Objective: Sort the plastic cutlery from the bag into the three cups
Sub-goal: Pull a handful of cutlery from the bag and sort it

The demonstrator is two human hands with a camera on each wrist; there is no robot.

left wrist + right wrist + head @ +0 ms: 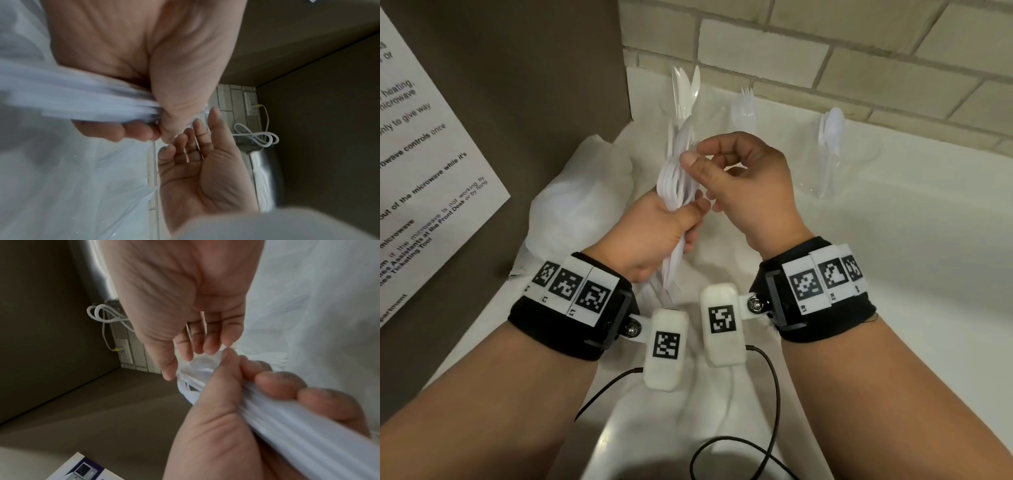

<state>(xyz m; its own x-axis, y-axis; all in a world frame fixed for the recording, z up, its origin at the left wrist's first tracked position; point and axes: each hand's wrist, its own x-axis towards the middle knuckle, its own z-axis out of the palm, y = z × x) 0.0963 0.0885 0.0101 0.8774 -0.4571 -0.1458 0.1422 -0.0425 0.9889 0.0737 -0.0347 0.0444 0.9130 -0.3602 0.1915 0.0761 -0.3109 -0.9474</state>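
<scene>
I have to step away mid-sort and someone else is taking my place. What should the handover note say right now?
Left hand: grips a bundle of white cutlery, heads up.
Right hand: at the bundle's top, thumb and fingers curled to pick out a piece; whether it has one yet is unclear.
Bag: crumpled on the counter behind the left hand.
Three clear cups along the brick wall: knives cup, forks cup, spoons cup.
Done: each cup already has some pieces.
Left: sort the held bundle, plus any cutlery in the bag.
</scene>
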